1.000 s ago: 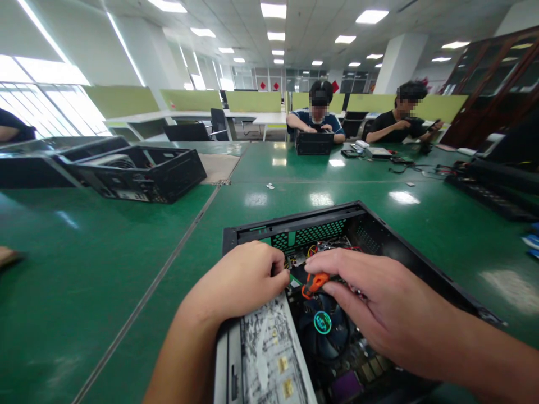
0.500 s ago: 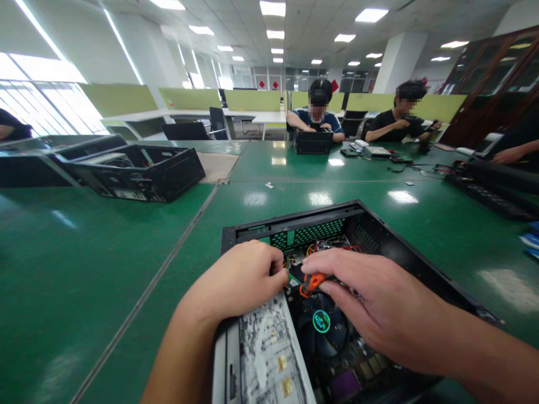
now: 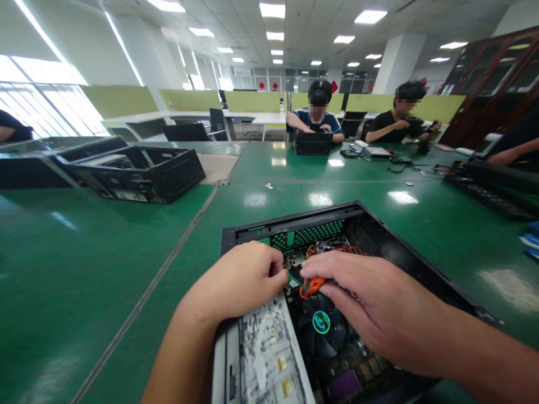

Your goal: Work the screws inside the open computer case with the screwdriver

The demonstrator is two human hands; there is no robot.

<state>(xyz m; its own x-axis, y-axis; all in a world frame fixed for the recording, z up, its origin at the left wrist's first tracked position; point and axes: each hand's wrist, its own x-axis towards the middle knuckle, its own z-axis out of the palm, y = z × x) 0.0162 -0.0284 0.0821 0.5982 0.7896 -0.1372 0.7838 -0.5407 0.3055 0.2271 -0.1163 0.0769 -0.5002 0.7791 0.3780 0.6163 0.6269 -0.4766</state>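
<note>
An open black computer case (image 3: 295, 221) lies in front of me on the green table. Between the thumb and fingers of my right hand (image 3: 374, 297) is the orange and black handle of a screwdriver (image 3: 312, 287); its shaft is hidden. Below it sits a round black CPU fan (image 3: 322, 331) with a bright ring at its hub. My left hand (image 3: 248, 275) rests over a silver, scuffed metal drive box (image 3: 269, 359), its fingers curled and pinched near a small green board (image 3: 293, 280). What those fingertips hold, if anything, is hidden. Coloured wires (image 3: 312, 251) run behind both hands.
Another open black case (image 3: 168, 174) stands at the left on the green table (image 3: 105, 252). Across the table a person works at a black case (image 3: 312, 142). A second person sits farther right, near loose parts and cables (image 3: 404, 163). A dark case (image 3: 492, 188) lies at right.
Almost nothing differs. The screwdriver handle in my right hand has turned slightly, and my left hand stays in place.
</note>
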